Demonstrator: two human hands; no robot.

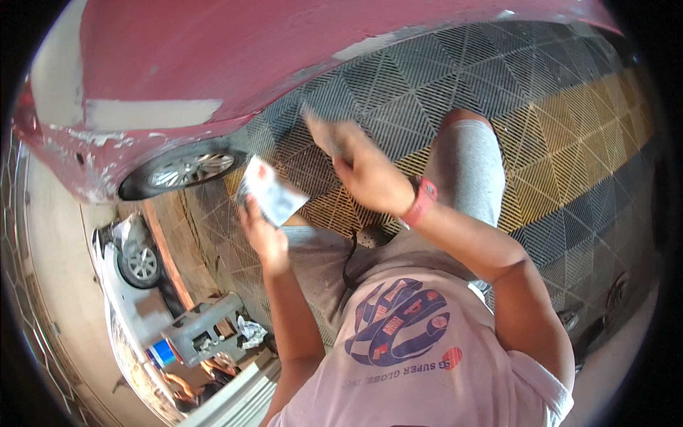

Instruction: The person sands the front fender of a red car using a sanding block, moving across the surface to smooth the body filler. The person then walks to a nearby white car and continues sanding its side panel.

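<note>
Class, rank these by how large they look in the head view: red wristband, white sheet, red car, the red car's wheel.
1. Red car
2. Red car's wheel
3. White sheet
4. Red wristband

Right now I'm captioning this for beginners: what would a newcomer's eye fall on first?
Probably the red car with pale patches, curving across the top, its wheel at the left. Next, left of centre, the left hand holding a whitish sheet, and the yellow tiles at the right.
</note>
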